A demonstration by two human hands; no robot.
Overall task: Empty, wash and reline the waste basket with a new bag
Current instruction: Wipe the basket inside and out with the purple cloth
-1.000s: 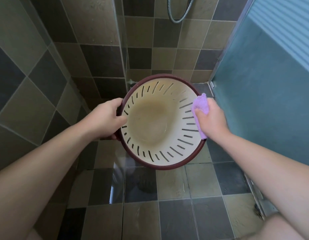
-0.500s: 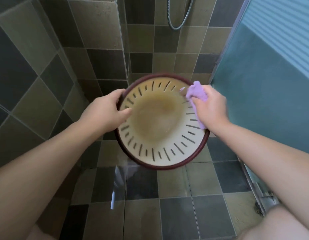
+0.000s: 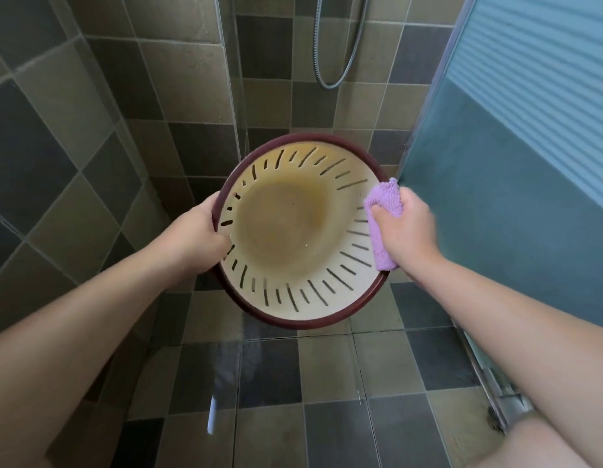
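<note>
Tiled floor [image 3: 327,383]: one basket [image 3: 293,298], one cloth [image 3: 383,201], two hands, left [image 3: 195,238] and right [image 3: 406,228].

Smooth plastic waste basket [image 3: 286,292], fluffy cloth [image 3: 384,197], glossy floor tiles [image 3: 330,373].

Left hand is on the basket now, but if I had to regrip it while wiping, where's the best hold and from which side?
Take the waste basket by its dark red rim, coming from the left, opposite the purple cloth in the right hand. The rim is a raised ring that a thumb can hook over, as the left hand does, while the slotted wall slopes away.
</note>
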